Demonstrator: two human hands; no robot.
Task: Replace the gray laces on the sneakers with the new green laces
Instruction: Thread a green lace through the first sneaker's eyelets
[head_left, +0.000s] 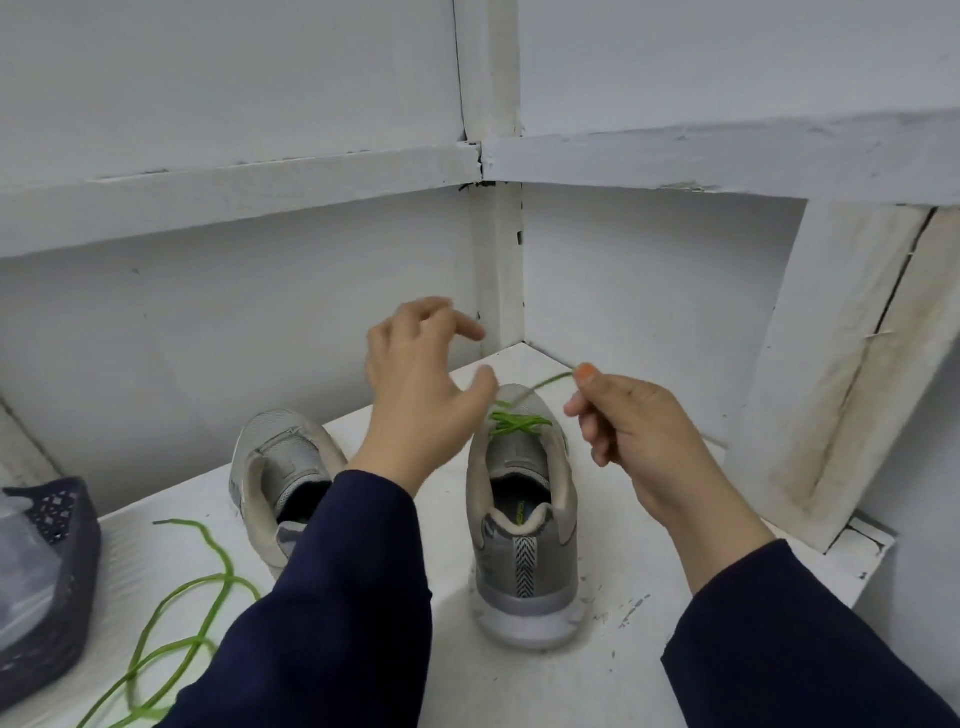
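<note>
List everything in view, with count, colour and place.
sneakers: 2, gray; centre sneaker upright, second sneaker tilted to its left.
green laces: 2; threaded lace crossing the centre sneaker's front, loose lace lying front left.
basket: 1, dark blue, left edge.
shelf: 1, white, under everything.
sleeves: 2, navy, foreground.
left hand: open, above the centre sneaker.
right hand: pinches the threaded lace's end.
</note>
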